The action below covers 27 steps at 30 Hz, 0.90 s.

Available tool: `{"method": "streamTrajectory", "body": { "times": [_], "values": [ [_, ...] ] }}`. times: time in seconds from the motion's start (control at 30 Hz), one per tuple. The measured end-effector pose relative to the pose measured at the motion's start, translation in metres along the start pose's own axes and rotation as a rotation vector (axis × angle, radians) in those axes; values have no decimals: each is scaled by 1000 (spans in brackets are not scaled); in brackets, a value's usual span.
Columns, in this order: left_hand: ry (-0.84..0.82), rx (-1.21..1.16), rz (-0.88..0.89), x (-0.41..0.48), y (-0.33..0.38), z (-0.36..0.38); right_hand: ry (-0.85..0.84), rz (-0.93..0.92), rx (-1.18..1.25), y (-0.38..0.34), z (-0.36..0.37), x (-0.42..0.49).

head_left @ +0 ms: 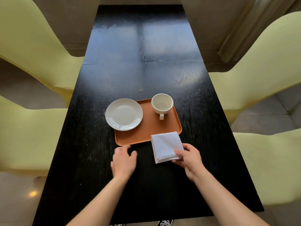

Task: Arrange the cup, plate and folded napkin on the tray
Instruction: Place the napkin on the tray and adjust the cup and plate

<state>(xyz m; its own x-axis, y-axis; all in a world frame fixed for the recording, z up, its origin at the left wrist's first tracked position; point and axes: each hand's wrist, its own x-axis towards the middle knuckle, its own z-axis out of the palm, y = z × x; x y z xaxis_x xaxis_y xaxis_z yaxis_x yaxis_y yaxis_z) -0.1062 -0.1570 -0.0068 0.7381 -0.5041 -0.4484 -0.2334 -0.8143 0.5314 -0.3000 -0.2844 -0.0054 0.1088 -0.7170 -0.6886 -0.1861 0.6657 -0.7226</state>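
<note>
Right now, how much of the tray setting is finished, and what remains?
Done: the cup stands on the tray. Partly done: the plate overhangs the tray's left edge. In hand: the right hand pinches the folded napkin, mostly off the tray. The left hand is empty.

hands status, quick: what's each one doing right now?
Left hand: open, loosely curled, holding nothing, just short of the tray.
Right hand: closed on the near corner of the folded napkin.
</note>
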Motion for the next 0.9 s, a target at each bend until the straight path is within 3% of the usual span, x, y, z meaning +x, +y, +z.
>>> {"method": "streamTrajectory", "body": {
  "times": [0.27, 0.4, 0.7, 0.9],
  "values": [
    [-355, -455, 9, -4, 60, 27, 19, -16, 83, -14, 22, 14],
    [-287, -588, -88, 11, 69, 35, 43, -7, 83, -25, 26, 24],
    [-209, -581, -174, 35, 85, 42, 56, -40, 36, -36, 38, 47],
    [-144, -391, -80, 51, 89, 43, 121, -205, -287, -37, 40, 63]
  ]
}}
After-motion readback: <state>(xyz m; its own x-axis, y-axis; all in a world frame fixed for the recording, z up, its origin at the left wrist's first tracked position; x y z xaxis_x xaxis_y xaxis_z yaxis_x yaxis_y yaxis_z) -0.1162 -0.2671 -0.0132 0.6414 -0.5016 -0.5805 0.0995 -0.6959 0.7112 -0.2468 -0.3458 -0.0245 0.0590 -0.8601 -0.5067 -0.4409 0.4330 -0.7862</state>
